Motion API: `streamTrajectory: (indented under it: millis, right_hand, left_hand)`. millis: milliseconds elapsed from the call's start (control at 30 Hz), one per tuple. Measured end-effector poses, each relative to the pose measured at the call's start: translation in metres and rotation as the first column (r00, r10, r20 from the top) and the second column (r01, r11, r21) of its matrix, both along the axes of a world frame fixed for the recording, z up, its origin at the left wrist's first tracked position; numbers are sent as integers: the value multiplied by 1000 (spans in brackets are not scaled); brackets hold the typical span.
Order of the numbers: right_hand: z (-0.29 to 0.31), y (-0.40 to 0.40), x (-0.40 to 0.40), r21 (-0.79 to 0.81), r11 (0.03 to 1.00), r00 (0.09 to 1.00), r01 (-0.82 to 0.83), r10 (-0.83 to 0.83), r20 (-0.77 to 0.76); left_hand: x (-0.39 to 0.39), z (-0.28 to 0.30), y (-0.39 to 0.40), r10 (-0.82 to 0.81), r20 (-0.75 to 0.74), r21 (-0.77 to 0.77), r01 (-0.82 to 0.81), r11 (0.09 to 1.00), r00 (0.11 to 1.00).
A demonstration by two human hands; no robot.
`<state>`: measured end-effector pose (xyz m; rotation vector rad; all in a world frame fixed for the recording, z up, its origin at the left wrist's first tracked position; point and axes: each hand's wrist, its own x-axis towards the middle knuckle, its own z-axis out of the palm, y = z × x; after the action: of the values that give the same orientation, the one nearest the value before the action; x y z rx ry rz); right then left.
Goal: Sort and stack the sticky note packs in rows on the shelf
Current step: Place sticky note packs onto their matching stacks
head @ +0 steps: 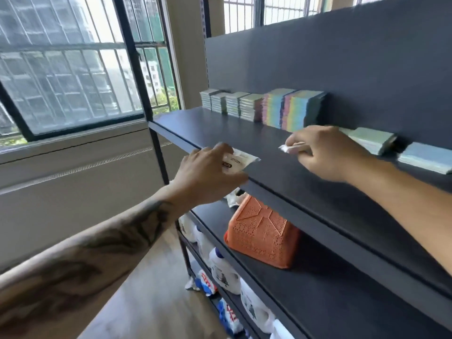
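Observation:
Along the back of the dark shelf (244,140) runs a row of stacked sticky note packs (259,106), pale green on the left and rainbow-striped taller stacks on the right. Two loose pale blue-green packs (371,141) (425,159) lie further right. My left hand (208,177) grips a white wrapped pack (241,161) at the shelf's front edge. Over the shelf, my right hand (325,152) pinches another white wrapped pack (292,147), in front of the rainbow stacks.
On the shelf below lies an orange perforated basket (261,233), tipped over. Lower shelves hold white bottles (223,272) and bagged goods. A barred window (73,69) fills the left side. Wooden floor lies beneath.

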<state>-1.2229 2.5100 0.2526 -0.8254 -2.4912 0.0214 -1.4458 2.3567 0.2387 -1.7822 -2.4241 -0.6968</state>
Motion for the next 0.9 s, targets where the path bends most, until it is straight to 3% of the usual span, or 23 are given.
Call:
streamTrajectory:
  millis: [400,600,733,900]
  right_hand:
    - [-24,29,51,-251,929,962,272,-257,89]
    - [-18,24,46,-320,893,948,318,-307,84]
    - [-11,28,57,-446,791,906,418,-400,140]
    - [-16,28,62,-476,753,861,454,-509,16]
  left_hand:
    - [26,-17,156,-309,-81,-124,298,946,948]
    - [22,2,195,-517,-104,-291,471,833,850]
    - [24,18,214,-729,-52,-240,700,673,683]
    - [38,19,241,-970,62,-90,969,230,236]
